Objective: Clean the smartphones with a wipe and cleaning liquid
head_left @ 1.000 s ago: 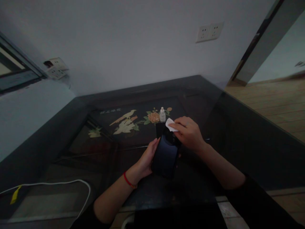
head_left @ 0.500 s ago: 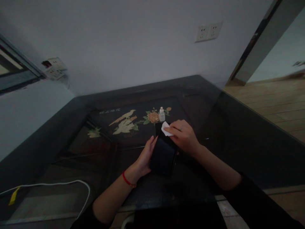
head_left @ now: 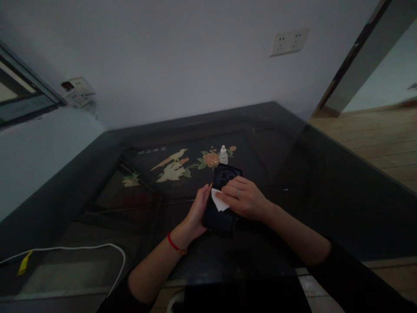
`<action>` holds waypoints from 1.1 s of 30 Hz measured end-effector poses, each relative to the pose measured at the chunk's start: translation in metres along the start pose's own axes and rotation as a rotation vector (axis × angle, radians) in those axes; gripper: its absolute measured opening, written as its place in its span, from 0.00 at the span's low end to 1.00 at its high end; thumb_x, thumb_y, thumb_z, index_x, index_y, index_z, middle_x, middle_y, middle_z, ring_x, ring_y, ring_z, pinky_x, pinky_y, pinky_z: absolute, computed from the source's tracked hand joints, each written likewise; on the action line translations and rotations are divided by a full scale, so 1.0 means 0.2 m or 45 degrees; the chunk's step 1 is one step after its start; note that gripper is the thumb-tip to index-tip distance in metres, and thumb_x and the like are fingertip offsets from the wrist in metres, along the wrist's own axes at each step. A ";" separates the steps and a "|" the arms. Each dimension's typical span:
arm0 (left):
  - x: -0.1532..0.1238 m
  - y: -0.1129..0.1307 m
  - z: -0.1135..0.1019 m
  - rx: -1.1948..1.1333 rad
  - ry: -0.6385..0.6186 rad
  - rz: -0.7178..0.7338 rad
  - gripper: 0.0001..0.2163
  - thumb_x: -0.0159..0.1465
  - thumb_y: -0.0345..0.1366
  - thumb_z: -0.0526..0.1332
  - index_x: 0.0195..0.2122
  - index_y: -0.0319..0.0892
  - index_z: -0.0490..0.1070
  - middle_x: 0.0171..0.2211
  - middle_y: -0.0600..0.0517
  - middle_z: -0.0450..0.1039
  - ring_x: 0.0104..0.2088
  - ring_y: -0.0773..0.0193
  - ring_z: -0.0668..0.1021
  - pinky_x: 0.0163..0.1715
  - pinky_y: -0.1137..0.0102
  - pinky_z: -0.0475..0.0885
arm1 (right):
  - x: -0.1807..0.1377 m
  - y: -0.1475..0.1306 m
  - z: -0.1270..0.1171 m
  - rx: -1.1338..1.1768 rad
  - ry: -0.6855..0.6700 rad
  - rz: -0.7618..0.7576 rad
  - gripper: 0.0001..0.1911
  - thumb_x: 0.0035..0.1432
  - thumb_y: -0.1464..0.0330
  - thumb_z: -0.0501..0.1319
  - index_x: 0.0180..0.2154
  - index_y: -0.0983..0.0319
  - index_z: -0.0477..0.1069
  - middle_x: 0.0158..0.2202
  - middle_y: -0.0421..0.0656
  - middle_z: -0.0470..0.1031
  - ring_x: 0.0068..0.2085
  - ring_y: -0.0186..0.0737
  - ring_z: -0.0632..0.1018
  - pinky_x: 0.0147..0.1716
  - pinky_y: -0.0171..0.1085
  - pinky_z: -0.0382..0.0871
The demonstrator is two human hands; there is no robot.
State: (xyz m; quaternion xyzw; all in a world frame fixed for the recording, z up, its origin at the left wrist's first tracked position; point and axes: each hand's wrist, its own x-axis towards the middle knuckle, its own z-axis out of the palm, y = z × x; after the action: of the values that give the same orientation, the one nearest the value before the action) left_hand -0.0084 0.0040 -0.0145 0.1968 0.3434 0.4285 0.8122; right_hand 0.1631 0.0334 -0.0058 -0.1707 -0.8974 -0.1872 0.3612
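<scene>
A black smartphone (head_left: 219, 221) is tilted above the dark table, its back with a round camera ring facing me. My left hand (head_left: 196, 214), with a red bracelet at the wrist, grips the phone along its left edge. Folded white tissue (head_left: 219, 201) lies pressed on the middle of the phone's back. My right hand (head_left: 245, 198), wearing a ring, pinches that tissue and covers part of the phone. Just beyond the phone's top end stands a small clear dropper bottle (head_left: 223, 155) with a white cap, upright and touched by neither hand.
The glossy dark table (head_left: 325, 195) carries an inlaid picture of birds and flowers (head_left: 172, 172). A white cable (head_left: 81, 248) with a yellow tag (head_left: 24, 263) runs over its left front. Wall sockets (head_left: 289, 42) sit on the white wall behind.
My right hand has moved the tissue down and left, from the phone's top end to its middle, uncovering the camera ring. My left hand keeps its grip.
</scene>
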 end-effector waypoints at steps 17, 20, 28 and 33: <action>-0.03 0.03 0.06 0.092 0.165 0.218 0.19 0.66 0.43 0.51 0.55 0.43 0.67 0.42 0.49 0.78 0.39 0.60 0.80 0.42 0.67 0.73 | -0.05 0.07 0.01 -0.015 -0.098 0.480 0.09 0.59 0.75 0.55 0.35 0.63 0.74 0.30 0.46 0.74 0.33 0.41 0.71 0.33 0.39 0.61; -0.01 0.04 0.05 0.085 0.255 0.368 0.15 0.67 0.41 0.51 0.48 0.42 0.72 0.38 0.52 0.79 0.36 0.64 0.79 0.40 0.71 0.72 | -0.02 -0.01 0.03 0.124 -0.165 0.279 0.08 0.60 0.74 0.56 0.35 0.63 0.74 0.30 0.44 0.74 0.32 0.39 0.70 0.32 0.37 0.61; -0.03 0.04 0.06 0.111 0.170 0.226 0.16 0.67 0.42 0.50 0.49 0.42 0.71 0.35 0.52 0.78 0.34 0.64 0.78 0.39 0.70 0.71 | -0.04 0.03 0.03 0.095 0.073 0.360 0.10 0.62 0.73 0.54 0.38 0.63 0.74 0.31 0.44 0.74 0.33 0.39 0.72 0.32 0.38 0.64; -0.04 0.04 0.06 0.179 0.132 0.152 0.18 0.64 0.44 0.55 0.53 0.45 0.69 0.35 0.52 0.79 0.34 0.61 0.79 0.39 0.67 0.72 | -0.07 0.09 0.03 0.075 0.075 0.514 0.09 0.61 0.74 0.55 0.37 0.64 0.74 0.31 0.46 0.75 0.34 0.40 0.73 0.34 0.38 0.65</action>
State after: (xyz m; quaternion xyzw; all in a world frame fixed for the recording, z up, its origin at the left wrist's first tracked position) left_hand -0.0062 0.0020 0.0019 0.2509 0.4019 0.4606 0.7506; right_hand 0.1785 0.0498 -0.0159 -0.3309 -0.8391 -0.0898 0.4223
